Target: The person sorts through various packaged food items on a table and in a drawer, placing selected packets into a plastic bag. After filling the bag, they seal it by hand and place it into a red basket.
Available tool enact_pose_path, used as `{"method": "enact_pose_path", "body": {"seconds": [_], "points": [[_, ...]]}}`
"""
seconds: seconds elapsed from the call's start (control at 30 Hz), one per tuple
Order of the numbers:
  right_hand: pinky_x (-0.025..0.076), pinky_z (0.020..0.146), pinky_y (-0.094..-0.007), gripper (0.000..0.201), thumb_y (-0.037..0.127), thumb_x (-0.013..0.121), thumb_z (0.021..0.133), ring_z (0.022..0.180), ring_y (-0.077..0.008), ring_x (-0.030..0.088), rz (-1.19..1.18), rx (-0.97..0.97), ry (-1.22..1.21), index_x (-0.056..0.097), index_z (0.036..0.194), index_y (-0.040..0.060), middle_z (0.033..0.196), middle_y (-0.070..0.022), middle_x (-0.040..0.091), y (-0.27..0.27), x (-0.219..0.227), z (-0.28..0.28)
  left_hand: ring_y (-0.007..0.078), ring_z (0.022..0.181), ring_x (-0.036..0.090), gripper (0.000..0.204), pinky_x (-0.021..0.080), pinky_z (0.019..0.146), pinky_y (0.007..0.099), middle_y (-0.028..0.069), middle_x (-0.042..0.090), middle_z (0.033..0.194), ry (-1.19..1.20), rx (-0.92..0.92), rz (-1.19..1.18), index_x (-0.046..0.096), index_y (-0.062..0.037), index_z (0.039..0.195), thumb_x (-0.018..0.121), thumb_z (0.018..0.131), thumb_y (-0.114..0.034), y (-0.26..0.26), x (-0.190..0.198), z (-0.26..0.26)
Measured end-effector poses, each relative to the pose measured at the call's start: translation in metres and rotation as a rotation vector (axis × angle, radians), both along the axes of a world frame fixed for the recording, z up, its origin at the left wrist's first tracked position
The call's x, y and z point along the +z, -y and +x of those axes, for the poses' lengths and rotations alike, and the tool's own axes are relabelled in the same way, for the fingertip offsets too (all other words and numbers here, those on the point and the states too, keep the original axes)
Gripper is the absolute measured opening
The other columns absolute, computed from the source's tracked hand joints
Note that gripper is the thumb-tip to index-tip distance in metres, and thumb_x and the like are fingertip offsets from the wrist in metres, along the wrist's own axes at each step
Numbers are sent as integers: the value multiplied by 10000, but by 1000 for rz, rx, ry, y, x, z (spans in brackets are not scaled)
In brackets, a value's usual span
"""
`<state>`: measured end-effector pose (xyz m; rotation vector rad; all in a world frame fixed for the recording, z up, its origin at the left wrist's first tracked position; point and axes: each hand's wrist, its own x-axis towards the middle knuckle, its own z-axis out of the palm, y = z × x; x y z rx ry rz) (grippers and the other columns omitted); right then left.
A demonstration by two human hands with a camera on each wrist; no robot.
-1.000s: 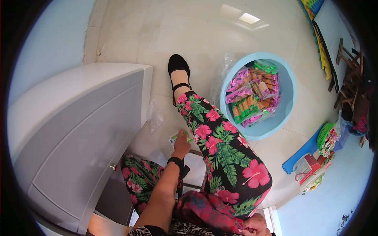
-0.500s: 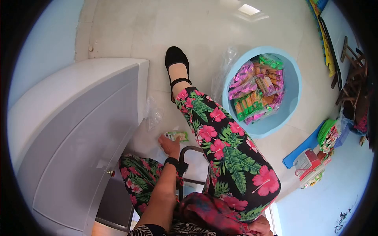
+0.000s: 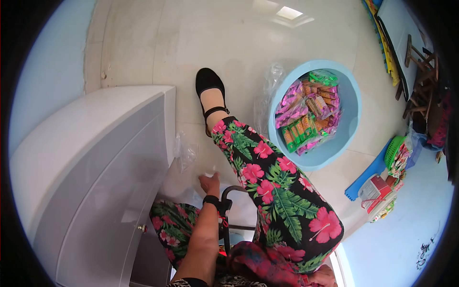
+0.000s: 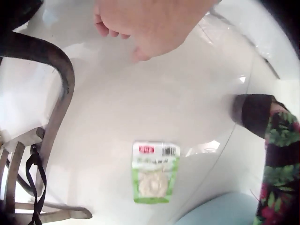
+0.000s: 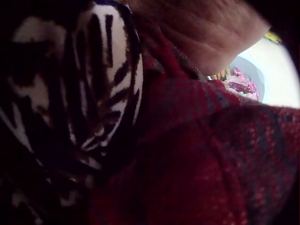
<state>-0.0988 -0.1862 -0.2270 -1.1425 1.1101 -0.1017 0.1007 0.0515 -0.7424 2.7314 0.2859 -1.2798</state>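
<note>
My left hand (image 3: 209, 183) reaches down beside the leg, low over the floor. In the left wrist view its fingers (image 4: 112, 33) are loosely bent with nothing seen between them. Apart from it, a small white and green snack packet (image 4: 154, 173) lies flat on the tiles, between the stool and the tub; the leg hides it from the head view. My right hand (image 3: 322, 276) rests in the lap by a red plaid cloth (image 3: 256, 260). Only part of this hand (image 5: 206, 33) shows in the right wrist view, its fingers hidden.
A light blue tub (image 3: 351, 124) holds several pink and green snack packs (image 3: 301, 129). Clear plastic bags (image 3: 185, 152) lie near the grey cabinet (image 3: 100, 186). A dark metal stool frame (image 3: 234, 189) stands beneath the legs. A green basket (image 3: 394, 149) sits at the right.
The packet was at my left hand on the floor; it has gone from the head view, and a like one lies away from the hand. My right hand stays in the lap.
</note>
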Motion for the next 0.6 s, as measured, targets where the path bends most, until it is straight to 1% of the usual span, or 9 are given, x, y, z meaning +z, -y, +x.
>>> {"method": "enact_pose_path", "body": {"seconds": [0.13, 0.2, 0.23, 0.27, 0.3, 0.37, 0.47, 0.57, 0.6], "points": [[437, 559, -360, 107, 87, 728, 925, 578, -202, 585, 39, -36, -20, 685, 860, 13, 694, -71, 625, -2, -1, 2, 444, 1131, 617, 482, 487, 1025, 482, 230, 650, 1128, 97, -252, -120, 608, 41, 1144, 823, 769, -172, 3, 6, -15], [437, 560, -360, 108, 86, 727, 925, 579, -200, 584, 62, -59, -32, 684, 858, 13, 695, -71, 625, -4, 2, 2, 428, 1139, 596, 407, 477, 1023, 488, 215, 639, 1136, 264, -578, -589, 610, 8, 1132, 766, 780, -125, 30, 35, -35], [436, 561, -359, 109, 86, 726, 925, 580, -200, 583, 72, -70, -42, 683, 857, 12, 695, -70, 625, -6, 3, 1, 414, 1173, 579, 402, 453, 1043, 515, 213, 626, 1165, 171, -765, -655, 619, -8, 1166, 749, 803, -121, 54, 52, -38], [436, 561, -359, 109, 86, 726, 925, 580, -199, 582, 80, -80, -46, 683, 857, 12, 696, -70, 625, -7, 4, 0, 396, 1248, 555, 464, 429, 1094, 500, 207, 615, 1264, -56, -575, -796, 610, -22, 1246, 750, 815, -118, 54, 37, -57], [436, 562, -358, 110, 85, 725, 925, 581, -199, 582, 86, -87, -51, 682, 856, 12, 696, -70, 625, -8, 5, 0, 379, 1324, 531, 528, 406, 1145, 485, 200, 605, 1363, -271, -357, -895, 601, -37, 1327, 751, 826, -116, 76, 45, -61], [435, 563, -357, 111, 85, 725, 925, 582, -197, 580, 95, -109, -60, 681, 855, 11, 697, -70, 625, -11, 11, -1, 353, 1380, 512, 549, 385, 1190, 450, 177, 586, 1452, -87, -1002, -1145, 574, -43, 1401, 724, 880, -132, 99, 90, -58], [434, 564, -356, 112, 84, 723, 925, 583, -195, 578, 89, -136, -89, 679, 852, 10, 699, -70, 625, -14, 16, 2, 317, 1389, 510, 510, 372, 1208, 434, 143, 579, 1475, -532, -434, -1179, 557, -59, 1435, 657, 956, -203, 96, 58, -76], [433, 566, -355, 114, 83, 722, 925, 584, -193, 576, 88, -166, -118, 678, 850, 10, 701, -70, 625, -17, 21, 4, 281, 1398, 507, 484, 358, 1226, 418, 108, 572, 1498, -959, 145, -1091, 540, -75, 1470, 590, 1032, -274, 70, 15, -89], [433, 566, -354, 115, 83, 722, 925, 585, -193, 575, 88, -177, -124, 677, 849, 9, 701, -69, 625, -18, 22, 4, 276, 1408, 500, 480, 357, 1227, 411, 97, 567, 1508, -965, 155, -1063, 533, -76, 1478, 567, 1048, -285, 66, 12, -85]]}}
